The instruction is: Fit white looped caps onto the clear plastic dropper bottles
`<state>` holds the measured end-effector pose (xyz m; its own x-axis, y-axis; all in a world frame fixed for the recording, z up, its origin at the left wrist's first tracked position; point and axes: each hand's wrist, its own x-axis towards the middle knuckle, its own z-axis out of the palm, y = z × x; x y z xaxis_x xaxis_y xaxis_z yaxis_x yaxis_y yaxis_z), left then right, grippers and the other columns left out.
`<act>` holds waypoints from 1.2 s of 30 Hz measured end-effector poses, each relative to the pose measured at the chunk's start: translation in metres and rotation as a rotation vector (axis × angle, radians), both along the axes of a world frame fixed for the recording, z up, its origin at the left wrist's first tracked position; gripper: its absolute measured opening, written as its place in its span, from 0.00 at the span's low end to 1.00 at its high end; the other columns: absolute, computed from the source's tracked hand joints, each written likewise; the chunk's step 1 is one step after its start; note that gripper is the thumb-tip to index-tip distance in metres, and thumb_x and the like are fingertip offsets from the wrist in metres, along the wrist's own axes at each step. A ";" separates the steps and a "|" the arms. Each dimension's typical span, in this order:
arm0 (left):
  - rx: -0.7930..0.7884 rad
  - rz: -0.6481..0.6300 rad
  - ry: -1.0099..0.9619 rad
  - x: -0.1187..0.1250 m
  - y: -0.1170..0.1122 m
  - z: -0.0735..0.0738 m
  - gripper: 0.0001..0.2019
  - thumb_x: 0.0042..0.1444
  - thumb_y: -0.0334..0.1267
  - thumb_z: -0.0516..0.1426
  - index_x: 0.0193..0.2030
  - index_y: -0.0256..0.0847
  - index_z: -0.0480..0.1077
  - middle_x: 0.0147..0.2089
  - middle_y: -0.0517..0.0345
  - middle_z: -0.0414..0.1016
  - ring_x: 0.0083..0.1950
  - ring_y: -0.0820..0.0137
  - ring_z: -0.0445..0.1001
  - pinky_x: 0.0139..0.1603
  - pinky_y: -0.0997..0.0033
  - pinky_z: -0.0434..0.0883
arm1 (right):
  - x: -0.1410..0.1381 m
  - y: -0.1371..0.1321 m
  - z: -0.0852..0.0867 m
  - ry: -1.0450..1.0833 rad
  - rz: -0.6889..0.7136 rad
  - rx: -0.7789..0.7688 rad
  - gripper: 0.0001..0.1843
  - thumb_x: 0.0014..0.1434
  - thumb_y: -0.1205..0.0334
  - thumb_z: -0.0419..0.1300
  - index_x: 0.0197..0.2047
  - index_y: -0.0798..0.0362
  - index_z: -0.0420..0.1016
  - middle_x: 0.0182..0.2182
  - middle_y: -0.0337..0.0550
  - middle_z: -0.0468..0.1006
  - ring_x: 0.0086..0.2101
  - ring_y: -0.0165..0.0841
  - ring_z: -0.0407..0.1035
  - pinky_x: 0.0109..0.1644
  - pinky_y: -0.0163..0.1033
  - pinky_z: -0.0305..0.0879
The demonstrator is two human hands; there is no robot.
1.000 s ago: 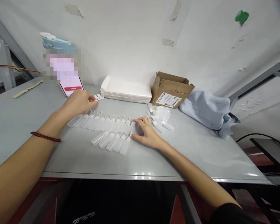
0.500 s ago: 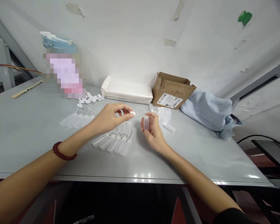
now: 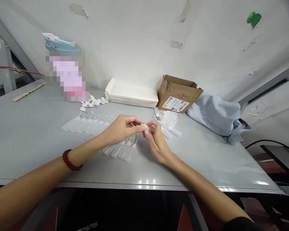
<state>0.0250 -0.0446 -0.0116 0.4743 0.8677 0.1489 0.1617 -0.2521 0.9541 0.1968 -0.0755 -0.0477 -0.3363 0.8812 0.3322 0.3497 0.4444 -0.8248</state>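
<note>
A small translucent plastic bottle (image 3: 147,129) is being held just above the table (image 3: 207,154) in the fingers of the right hand (image 3: 157,143). It is being largely hidden by them, so its tilt cannot be told. A tiny white cap (image 3: 144,125) is being pinched by the left hand (image 3: 121,130) and held touching the bottle's top.

At the middle of the frame, the left hand (image 3: 119,130) and right hand (image 3: 156,141) meet, pinching a small white cap (image 3: 144,125) above rows of bottles (image 3: 118,149) on the table (image 3: 26,134).
</note>
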 end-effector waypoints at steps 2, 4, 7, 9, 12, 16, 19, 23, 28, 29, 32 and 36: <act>0.013 -0.004 0.043 -0.001 0.000 -0.001 0.11 0.54 0.42 0.59 0.38 0.38 0.76 0.36 0.57 0.78 0.38 0.68 0.74 0.39 0.71 0.69 | 0.000 0.000 0.000 -0.036 0.002 0.028 0.08 0.66 0.60 0.42 0.47 0.51 0.48 0.33 0.41 0.64 0.31 0.31 0.60 0.35 0.39 0.59; 0.030 0.001 0.104 -0.002 0.000 0.001 0.11 0.54 0.43 0.58 0.37 0.38 0.76 0.35 0.57 0.78 0.37 0.69 0.73 0.37 0.72 0.68 | 0.001 0.000 -0.002 -0.079 0.014 0.061 0.08 0.66 0.61 0.42 0.48 0.51 0.47 0.35 0.42 0.66 0.30 0.30 0.61 0.35 0.39 0.60; 0.090 -0.013 0.194 -0.003 0.000 0.004 0.10 0.54 0.43 0.58 0.36 0.39 0.76 0.32 0.60 0.76 0.32 0.72 0.69 0.33 0.74 0.66 | 0.003 0.000 -0.005 -0.165 0.031 0.117 0.10 0.65 0.62 0.42 0.49 0.51 0.46 0.41 0.49 0.68 0.33 0.33 0.65 0.38 0.42 0.62; 0.146 -0.028 0.245 -0.004 0.000 0.006 0.09 0.54 0.41 0.58 0.35 0.39 0.76 0.29 0.61 0.75 0.30 0.74 0.67 0.32 0.74 0.64 | 0.004 0.000 -0.006 -0.222 0.031 0.148 0.12 0.64 0.63 0.43 0.50 0.52 0.46 0.42 0.52 0.69 0.37 0.36 0.66 0.40 0.45 0.62; 0.192 -0.074 0.259 -0.005 0.001 0.006 0.09 0.55 0.40 0.57 0.36 0.39 0.76 0.31 0.60 0.76 0.31 0.73 0.68 0.33 0.74 0.64 | 0.004 -0.001 -0.004 -0.239 0.021 0.146 0.12 0.62 0.64 0.44 0.49 0.52 0.46 0.37 0.48 0.70 0.31 0.34 0.64 0.36 0.42 0.60; 0.226 -0.138 0.220 -0.008 0.001 0.002 0.09 0.56 0.39 0.57 0.37 0.40 0.77 0.36 0.58 0.76 0.34 0.72 0.70 0.34 0.75 0.65 | 0.004 -0.004 0.003 -0.078 -0.001 -0.008 0.10 0.59 0.65 0.45 0.44 0.50 0.48 0.24 0.33 0.64 0.22 0.28 0.55 0.28 0.36 0.53; 0.273 -0.149 0.198 -0.008 -0.001 -0.001 0.10 0.57 0.37 0.55 0.40 0.40 0.76 0.39 0.56 0.76 0.38 0.71 0.71 0.39 0.73 0.66 | 0.003 -0.003 0.009 0.140 0.029 -0.232 0.07 0.57 0.64 0.45 0.41 0.49 0.50 0.20 0.29 0.59 0.21 0.28 0.53 0.26 0.34 0.50; 0.253 -0.147 0.207 -0.006 -0.003 -0.001 0.11 0.57 0.37 0.54 0.44 0.41 0.75 0.40 0.55 0.76 0.38 0.70 0.72 0.39 0.71 0.67 | 0.001 0.000 0.015 0.318 0.065 -0.494 0.05 0.54 0.62 0.45 0.37 0.49 0.52 0.17 0.29 0.60 0.19 0.26 0.51 0.24 0.32 0.47; -0.028 -0.146 0.092 -0.002 -0.006 0.006 0.13 0.55 0.44 0.56 0.42 0.40 0.74 0.38 0.54 0.77 0.37 0.68 0.74 0.34 0.73 0.69 | 0.001 -0.001 0.015 0.343 0.049 -0.449 0.05 0.54 0.60 0.48 0.35 0.50 0.55 0.16 0.28 0.59 0.19 0.26 0.52 0.24 0.32 0.46; -0.070 -0.117 0.088 -0.001 -0.007 0.007 0.13 0.54 0.45 0.57 0.40 0.39 0.74 0.34 0.55 0.77 0.34 0.69 0.74 0.31 0.73 0.69 | 0.001 -0.002 0.015 0.329 0.041 -0.411 0.05 0.54 0.60 0.48 0.35 0.50 0.56 0.17 0.29 0.59 0.20 0.26 0.53 0.24 0.32 0.47; -0.111 -0.094 0.153 -0.001 -0.007 0.008 0.14 0.54 0.47 0.58 0.34 0.36 0.73 0.24 0.59 0.72 0.26 0.72 0.69 0.25 0.75 0.66 | 0.002 -0.005 0.014 0.260 0.009 -0.324 0.05 0.55 0.60 0.49 0.35 0.51 0.56 0.18 0.30 0.60 0.21 0.26 0.53 0.26 0.33 0.49; 0.058 -0.182 0.173 -0.004 -0.006 0.006 0.11 0.56 0.43 0.56 0.38 0.38 0.75 0.31 0.57 0.75 0.31 0.72 0.70 0.32 0.74 0.67 | 0.002 -0.006 0.014 0.273 0.004 -0.341 0.03 0.55 0.62 0.47 0.34 0.50 0.55 0.17 0.28 0.58 0.20 0.26 0.53 0.26 0.33 0.50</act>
